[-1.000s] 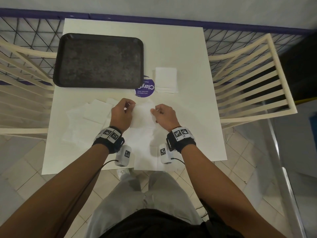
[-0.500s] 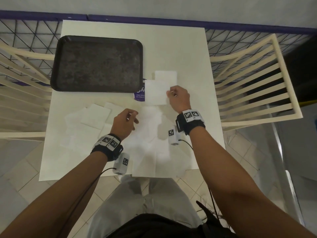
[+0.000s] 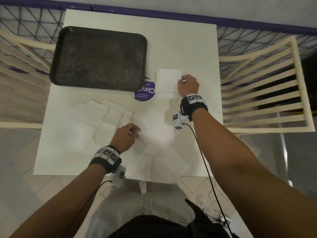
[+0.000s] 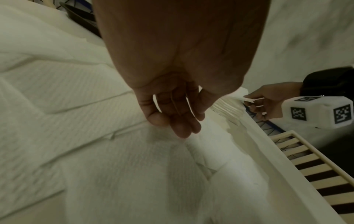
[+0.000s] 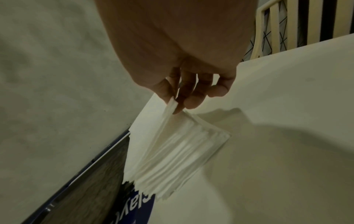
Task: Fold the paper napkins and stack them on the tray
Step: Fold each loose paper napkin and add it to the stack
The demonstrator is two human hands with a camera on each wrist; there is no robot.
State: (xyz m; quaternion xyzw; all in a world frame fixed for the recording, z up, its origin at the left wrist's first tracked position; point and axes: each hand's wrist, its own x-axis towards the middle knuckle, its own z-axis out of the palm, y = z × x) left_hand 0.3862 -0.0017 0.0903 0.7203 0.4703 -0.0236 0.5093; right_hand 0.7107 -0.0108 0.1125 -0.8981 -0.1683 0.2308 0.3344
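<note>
A dark empty tray sits at the back left of the white table. Right of it lies a small stack of folded white napkins. My right hand pinches the right edge of one folded napkin, which lies on top of that stack. The right wrist view shows thumb and forefinger gripping its raised corner above the stack. Unfolded napkins are spread over the table's near half. My left hand hovers over them with loosely hanging fingers, holding nothing.
A round purple sticker lies between the tray and the folded stack. Cream slatted chairs stand at the right and left of the table. Some napkins overhang the near table edge. A wire railing runs behind.
My right hand carried the folded napkin from the table's middle to the stack at the back right. My left hand let go of it and stayed over the loose napkins.
</note>
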